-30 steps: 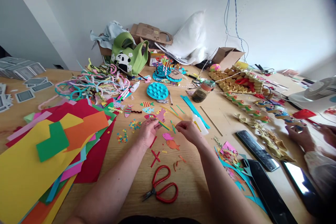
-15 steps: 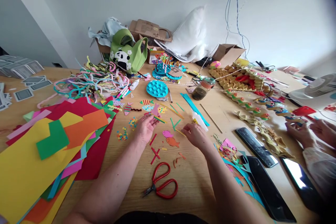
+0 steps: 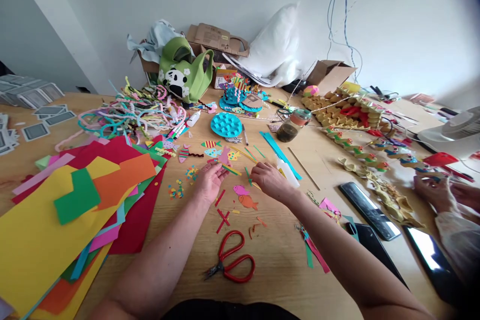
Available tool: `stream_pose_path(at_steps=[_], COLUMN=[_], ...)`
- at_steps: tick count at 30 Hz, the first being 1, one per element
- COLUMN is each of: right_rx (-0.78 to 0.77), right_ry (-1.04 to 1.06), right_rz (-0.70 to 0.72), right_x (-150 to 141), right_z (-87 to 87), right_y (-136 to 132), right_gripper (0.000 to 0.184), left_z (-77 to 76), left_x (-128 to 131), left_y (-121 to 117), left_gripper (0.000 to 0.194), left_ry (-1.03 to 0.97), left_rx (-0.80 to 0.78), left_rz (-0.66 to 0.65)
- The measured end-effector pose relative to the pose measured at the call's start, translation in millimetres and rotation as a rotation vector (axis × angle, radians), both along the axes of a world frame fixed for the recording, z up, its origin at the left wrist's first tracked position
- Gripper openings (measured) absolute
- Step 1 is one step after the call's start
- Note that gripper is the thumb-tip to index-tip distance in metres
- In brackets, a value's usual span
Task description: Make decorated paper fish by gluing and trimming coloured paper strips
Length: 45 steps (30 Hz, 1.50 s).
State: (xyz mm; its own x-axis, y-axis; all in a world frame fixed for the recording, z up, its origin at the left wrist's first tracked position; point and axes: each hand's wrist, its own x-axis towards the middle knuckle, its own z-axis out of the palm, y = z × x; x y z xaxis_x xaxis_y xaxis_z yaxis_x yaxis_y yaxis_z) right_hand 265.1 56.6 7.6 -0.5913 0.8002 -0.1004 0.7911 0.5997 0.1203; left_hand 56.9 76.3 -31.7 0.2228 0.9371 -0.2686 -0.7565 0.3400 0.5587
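L hand (image 3: 210, 180), beyond/left of orange fish (image 3: 248, 203), pinches yellow-green strip (image 3: 232, 170) by one end, prob. leaving rest clear; R hand (image 3: 273, 181), beyond/right, can't tell grip.

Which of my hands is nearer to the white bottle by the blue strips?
Right. Your right hand is close beside the white bottle, just to its left; whether they touch is unclear. Your left hand is farther left.
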Motion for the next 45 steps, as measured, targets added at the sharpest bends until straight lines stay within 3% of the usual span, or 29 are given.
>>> stream_pose_path(at_steps=[5,10,21,24,27,30,32,35,45], right_rx=[0.055,0.104,0.136,0.149,0.138,-0.062,-0.269,-0.465,-0.479], right_ry=[-0.167,-0.182,-0.068,0.009,0.260,0.581,0.792,1.013,1.084], right_rz=[0.131,0.216,0.144,0.030,-0.215,-0.535,-0.662,-0.693,-0.789], right_x=[-7,-10,1,3,1,-6,-14,-25,-40], right_z=[5.2,3.5,-8.0,2.0,14.7,20.7,19.0,11.8,-1.0], right_y=[0,0,3,4,5,4,1,-2,-6], right_gripper=[0.019,0.023,0.017,0.014,0.014,0.010,0.008,0.007,0.007], left_z=[0.9,2.1,-1.7,-2.0,-0.2,4.4,7.8,10.7,1.8], left_x=[0,0,1,0,0,2,3,5,9], left_y=[-1,-1,0,0,-2,-6,-9,-12,-14], left_gripper=[0.016,0.017,0.017,0.017,0.017,0.016,0.015,0.013,0.012], left_ry=[0.014,0.019,0.007,0.011,0.010,-0.012,-0.015,0.010,0.166], left_rx=[0.014,0.015,0.008,0.016,0.024,0.079,0.125,0.167,0.196], left_rz=[-0.012,-0.013,-0.013,-0.017,-0.047,-0.110,-0.157,-0.202,-0.250])
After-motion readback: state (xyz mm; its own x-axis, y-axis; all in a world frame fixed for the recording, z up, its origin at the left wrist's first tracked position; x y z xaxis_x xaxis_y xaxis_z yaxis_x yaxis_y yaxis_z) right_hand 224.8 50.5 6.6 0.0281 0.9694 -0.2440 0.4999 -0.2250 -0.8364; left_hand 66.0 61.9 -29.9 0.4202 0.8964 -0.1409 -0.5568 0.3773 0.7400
